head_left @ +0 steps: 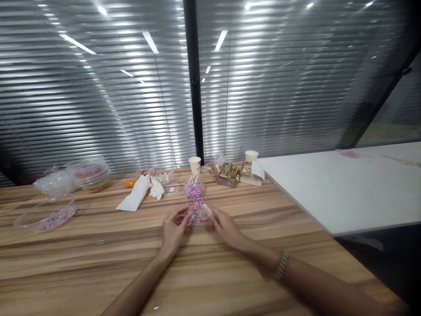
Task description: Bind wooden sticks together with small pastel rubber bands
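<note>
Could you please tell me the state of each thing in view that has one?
Left hand: curled at the edge of the pink pieces.
Right hand: holding a pale piece.
Pink pieces: loosely heaped between the hands.
Paper cups: both upright.
Tissue: crumpled.
Round tubs: stacked.
Gold wrapper: crinkled.
Blinds: lowered.

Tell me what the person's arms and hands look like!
The left hand and right hand wear no gloves, and no sleeves show. A banded, dull golden bracelet circles the right forearm, slightly blurred. The left forearm is bare.
</note>
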Tool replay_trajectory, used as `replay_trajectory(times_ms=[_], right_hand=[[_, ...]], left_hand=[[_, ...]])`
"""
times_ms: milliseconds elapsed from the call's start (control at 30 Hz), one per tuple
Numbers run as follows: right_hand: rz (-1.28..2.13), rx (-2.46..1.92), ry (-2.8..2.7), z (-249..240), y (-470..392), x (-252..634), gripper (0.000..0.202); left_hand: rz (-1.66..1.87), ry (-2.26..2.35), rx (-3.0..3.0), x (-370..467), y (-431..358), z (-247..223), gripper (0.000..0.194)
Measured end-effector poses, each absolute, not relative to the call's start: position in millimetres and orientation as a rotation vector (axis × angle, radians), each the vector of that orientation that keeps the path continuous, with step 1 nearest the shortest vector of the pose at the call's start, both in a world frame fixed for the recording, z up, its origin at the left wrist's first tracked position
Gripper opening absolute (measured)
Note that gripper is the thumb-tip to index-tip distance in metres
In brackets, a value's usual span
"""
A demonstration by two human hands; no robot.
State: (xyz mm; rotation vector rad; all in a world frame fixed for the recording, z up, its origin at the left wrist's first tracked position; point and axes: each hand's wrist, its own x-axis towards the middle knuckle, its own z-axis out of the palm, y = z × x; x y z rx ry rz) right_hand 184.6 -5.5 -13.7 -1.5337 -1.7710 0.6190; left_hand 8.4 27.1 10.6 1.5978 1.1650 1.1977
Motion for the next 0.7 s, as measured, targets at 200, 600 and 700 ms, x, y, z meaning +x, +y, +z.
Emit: replay_trajectory(times_ms=[200, 600, 700], right_hand=[[0.734, -1.558, -1.595, -8, -7, 186, 0.048], [0.681, -1.626, -1.538, 0, -11, 182, 0.046], [0.628, -1.604, -1.572, -2, -10, 182, 0.047]], left_hand=[[1.185, 1.145, 2.355, 0, 34, 9, 0.021], [1.042, 1.035, 2.598, 3, 33, -1, 0.016], [1.025, 1.033, 2.599, 4, 34, -4, 0.015]])
